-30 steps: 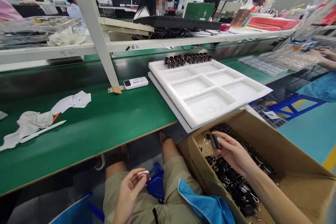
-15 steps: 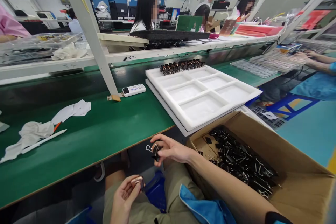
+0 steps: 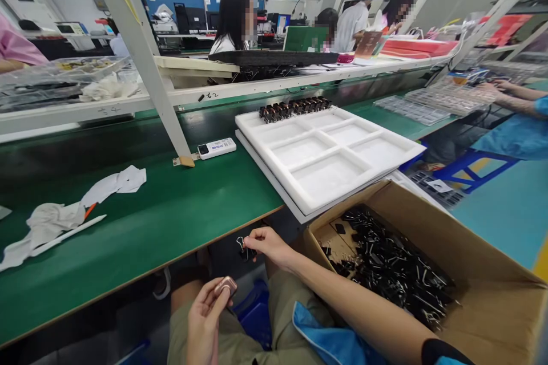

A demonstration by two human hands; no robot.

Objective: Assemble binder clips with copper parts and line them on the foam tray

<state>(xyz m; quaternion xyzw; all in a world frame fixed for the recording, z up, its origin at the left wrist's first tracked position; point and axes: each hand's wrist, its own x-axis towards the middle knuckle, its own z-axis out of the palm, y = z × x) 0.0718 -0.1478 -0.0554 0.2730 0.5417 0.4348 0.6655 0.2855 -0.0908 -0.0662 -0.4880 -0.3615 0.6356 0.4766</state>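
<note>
Two small things are in the person's hands, both near the body, beyond the near edge of the green table. One is a black binder clip [image 3: 245, 253] with wire handles, pinched between the fingertips of the right hand [image 3: 272, 246]. The other is a flat copper-coloured piece [image 3: 226, 285], gripped between thumb and curled fingers of the left hand [image 3: 204, 315], nearer and to the left of the clip; the two things are apart.

To the right of the right hand stands an open cardboard box [image 3: 483, 285], with a heap of black clips [image 3: 394, 265] inside. Beyond the box, a white foam tray [image 3: 269, 155] with shallow compartments lies on the green table [image 3: 188, 205]. Along the tray's far edge sits a row of black-and-copper assemblies [image 3: 295, 108]. Left of the tray lies a small white device [image 3: 216, 148], and farther left are crumpled white sheets [image 3: 55, 219] with a white stick [image 3: 71, 234] beside them.

On the far right, clear trays [image 3: 411, 109] lie near a co-worker in a blue sleeve [image 3: 509, 134]. A white shelf [image 3: 252, 90] runs across the far side.
</note>
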